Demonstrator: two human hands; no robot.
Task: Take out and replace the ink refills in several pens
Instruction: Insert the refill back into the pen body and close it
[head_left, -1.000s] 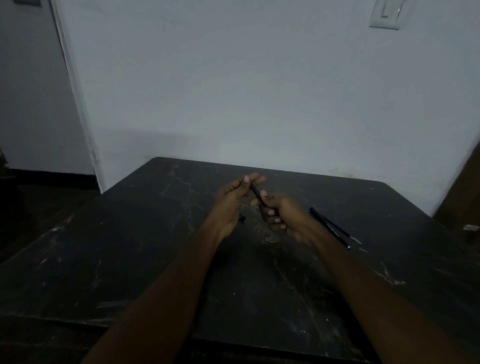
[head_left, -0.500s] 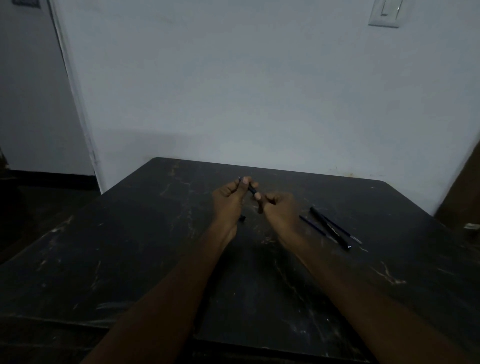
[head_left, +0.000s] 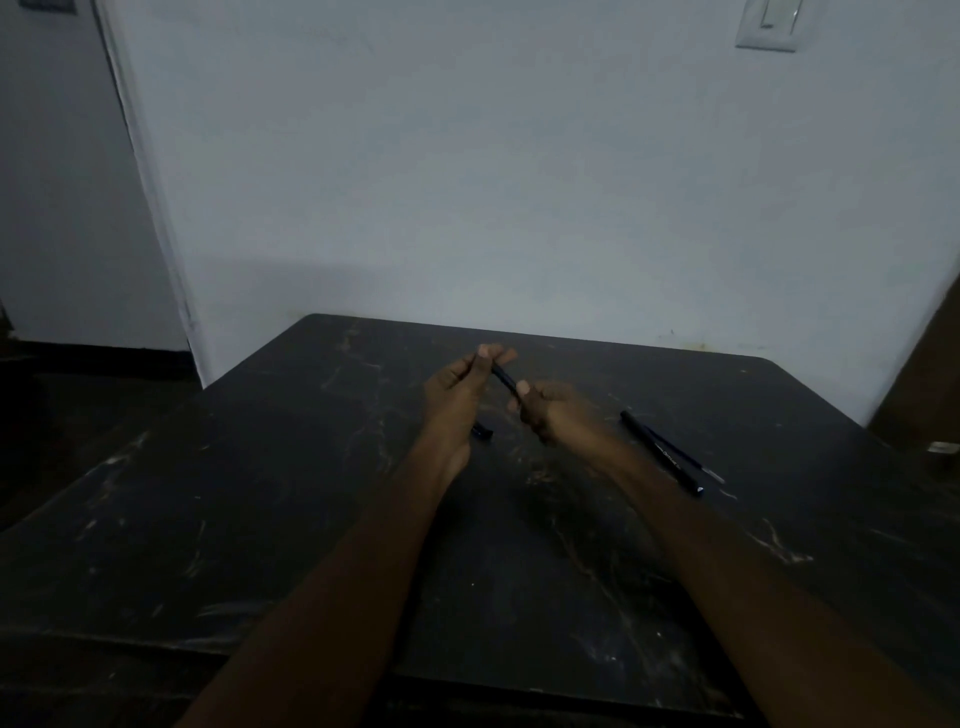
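Left hand (head_left: 457, 395) and right hand (head_left: 550, 415) raised together over mid-table, forearms reaching in from 6 o'clock. Pinching the far end of a dark pen (head_left: 503, 378) with left thumb and fingertips, gripping the near end in curled right fingers. Slim blackish barrel, slanted 10 to 4 o'clock, clear of the scratched black table (head_left: 291, 519). Small dark pen piece (head_left: 482, 431) lying at 5 o'clock of the left hand. Second black pen (head_left: 660, 452) flat at 3 o'clock of the right hand, thin refill (head_left: 698, 466) just beside it. Pale print on that barrel, too tiny to read.
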